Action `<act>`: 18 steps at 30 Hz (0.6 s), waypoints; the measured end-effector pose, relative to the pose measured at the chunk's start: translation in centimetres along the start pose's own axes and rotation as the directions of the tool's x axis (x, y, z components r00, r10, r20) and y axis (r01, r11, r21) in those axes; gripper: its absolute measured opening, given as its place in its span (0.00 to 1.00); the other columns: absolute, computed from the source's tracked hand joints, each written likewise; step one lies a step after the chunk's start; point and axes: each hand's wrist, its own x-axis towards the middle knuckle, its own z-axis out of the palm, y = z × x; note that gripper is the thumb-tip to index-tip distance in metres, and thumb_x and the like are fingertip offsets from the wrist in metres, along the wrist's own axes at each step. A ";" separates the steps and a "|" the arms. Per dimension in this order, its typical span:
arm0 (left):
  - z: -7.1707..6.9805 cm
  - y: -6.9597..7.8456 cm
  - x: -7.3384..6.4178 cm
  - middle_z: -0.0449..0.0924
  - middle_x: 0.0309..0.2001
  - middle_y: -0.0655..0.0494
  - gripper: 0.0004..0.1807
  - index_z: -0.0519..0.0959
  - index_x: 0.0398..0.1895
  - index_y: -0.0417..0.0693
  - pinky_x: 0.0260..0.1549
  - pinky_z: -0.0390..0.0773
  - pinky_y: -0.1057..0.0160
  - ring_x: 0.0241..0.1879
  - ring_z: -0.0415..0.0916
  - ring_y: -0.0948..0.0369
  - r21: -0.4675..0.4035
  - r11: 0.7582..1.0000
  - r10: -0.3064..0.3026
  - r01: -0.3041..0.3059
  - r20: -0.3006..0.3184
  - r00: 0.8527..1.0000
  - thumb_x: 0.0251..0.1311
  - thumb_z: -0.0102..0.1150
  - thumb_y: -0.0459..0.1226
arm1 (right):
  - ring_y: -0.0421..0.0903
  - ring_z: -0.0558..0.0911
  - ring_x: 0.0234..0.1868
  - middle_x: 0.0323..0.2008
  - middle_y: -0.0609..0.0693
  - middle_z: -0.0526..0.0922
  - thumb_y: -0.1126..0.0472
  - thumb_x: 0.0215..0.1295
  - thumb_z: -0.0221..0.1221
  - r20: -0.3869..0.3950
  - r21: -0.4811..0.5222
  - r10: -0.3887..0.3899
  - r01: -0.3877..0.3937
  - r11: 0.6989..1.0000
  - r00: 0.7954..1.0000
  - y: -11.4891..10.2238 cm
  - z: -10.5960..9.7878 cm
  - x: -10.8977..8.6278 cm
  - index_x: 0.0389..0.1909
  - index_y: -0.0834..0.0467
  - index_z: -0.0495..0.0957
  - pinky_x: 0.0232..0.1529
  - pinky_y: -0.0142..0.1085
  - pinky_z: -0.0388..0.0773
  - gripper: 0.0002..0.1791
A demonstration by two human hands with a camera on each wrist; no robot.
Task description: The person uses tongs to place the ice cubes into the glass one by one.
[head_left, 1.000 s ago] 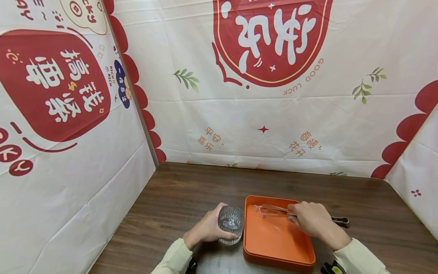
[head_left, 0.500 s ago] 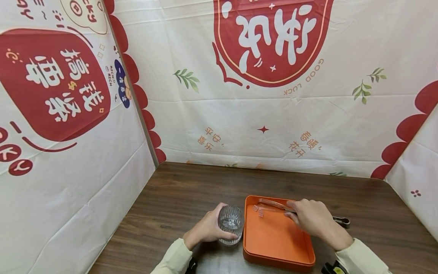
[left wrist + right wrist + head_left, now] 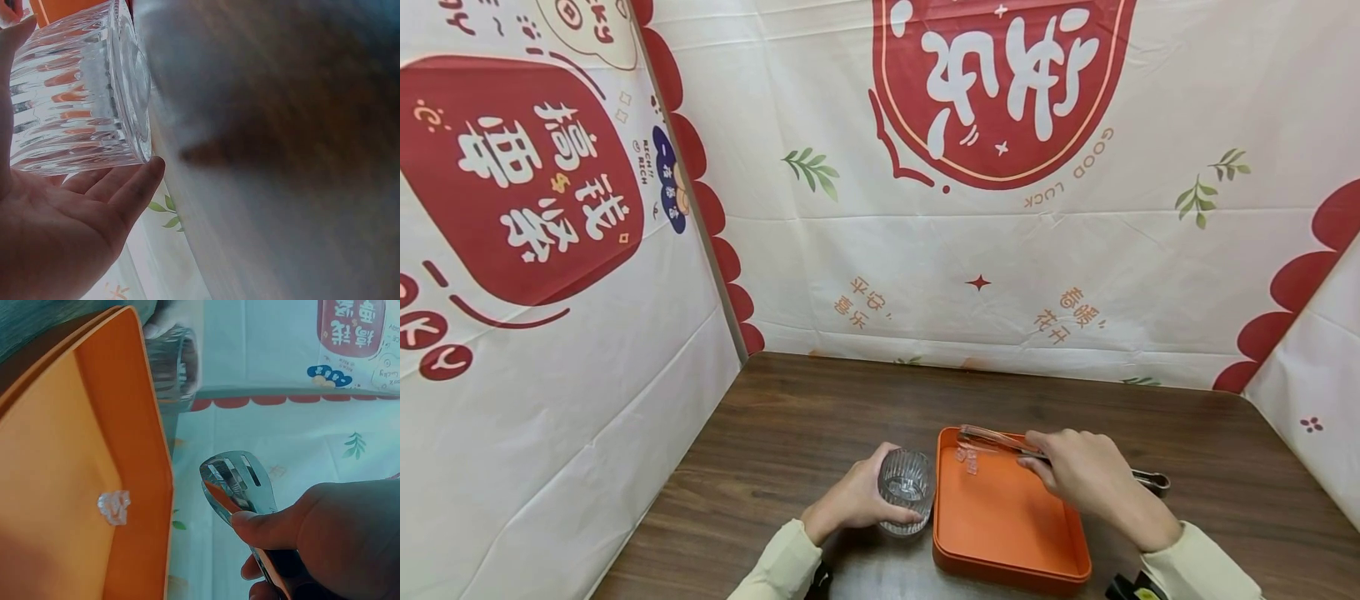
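My left hand (image 3: 857, 496) grips a clear ribbed glass (image 3: 906, 492), thumb on the near side and fingers round the far side. In the left wrist view, clear pieces show through the glass wall (image 3: 94, 81) close to its base. My right hand (image 3: 1086, 475) holds metal tongs (image 3: 1000, 439) with slotted heads and a dark handle, thumb on the upper arm. The tongs reach left over the back of an orange tray (image 3: 1007, 533). Several small clear pieces, like ice cubes (image 3: 967, 458), lie in its back left corner. Nothing shows between the slotted tong heads (image 3: 234, 481).
The glass stands right beside the tray's left wall on a dark wooden table (image 3: 790, 417). Printed white cloths hang behind the table (image 3: 850, 225) and along its left side (image 3: 647, 375). A black wrist strap (image 3: 1131, 587) shows at the right sleeve.
The tongs have lifted off the clear pieces and moved back toward the tray's far edge, their arms now closer together. The left hand and the glass have stayed in place.
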 end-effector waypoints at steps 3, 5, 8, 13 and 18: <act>0.0 0.0 0.0 0.82 0.44 0.57 0.45 0.67 0.59 0.54 0.43 0.78 0.65 0.42 0.79 0.64 0.003 1.000 -0.003 0.003 0.004 1.000 0.37 0.82 0.53 | 0.37 0.63 0.15 0.14 0.37 0.61 0.48 0.60 0.67 -0.022 -0.010 -0.007 0.007 1.000 1.000 -0.3 -0.4 0.1 0.22 0.44 0.65 0.15 0.35 0.58 0.19; 0.0 -0.1 0.1 0.81 0.44 0.57 0.45 0.67 0.59 0.54 0.43 0.78 0.65 0.42 0.79 0.64 0.003 1.000 -0.003 0.003 0.005 1.000 0.37 0.82 0.53 | 0.37 0.62 0.14 0.14 0.36 0.60 0.48 0.60 0.67 -0.040 -0.015 -0.016 0.015 1.000 0.999 -0.5 -0.7 0.1 0.22 0.44 0.65 0.15 0.35 0.57 0.19; -0.1 -0.1 0.1 0.82 0.44 0.57 0.45 0.67 0.59 0.54 0.43 0.78 0.65 0.42 0.79 0.64 0.003 1.000 -0.001 0.001 0.004 1.000 0.37 0.82 0.53 | 0.36 0.61 0.14 0.14 0.36 0.59 0.47 0.60 0.67 -0.066 -0.020 -0.034 0.033 0.999 0.997 -0.9 -0.9 0.2 0.21 0.44 0.64 0.15 0.34 0.56 0.20; -0.1 -0.1 0.1 0.82 0.44 0.56 0.46 0.67 0.59 0.54 0.43 0.78 0.65 0.42 0.79 0.64 0.008 1.000 0.002 -0.002 -0.001 1.000 0.37 0.82 0.53 | 0.35 0.60 0.14 0.14 0.35 0.58 0.47 0.60 0.67 -0.087 -0.015 -0.056 0.055 0.998 0.995 -1.5 -1.2 0.3 0.21 0.44 0.63 0.15 0.33 0.55 0.21; 0.0 0.0 0.0 0.82 0.44 0.57 0.45 0.67 0.59 0.55 0.43 0.78 0.65 0.42 0.79 0.64 0.008 1.000 -0.001 0.001 -0.003 1.000 0.37 0.82 0.53 | 0.34 0.60 0.15 0.15 0.34 0.58 0.48 0.61 0.67 -0.096 0.000 -0.068 0.068 0.998 0.993 -2.2 -1.4 0.5 0.21 0.44 0.63 0.15 0.33 0.55 0.21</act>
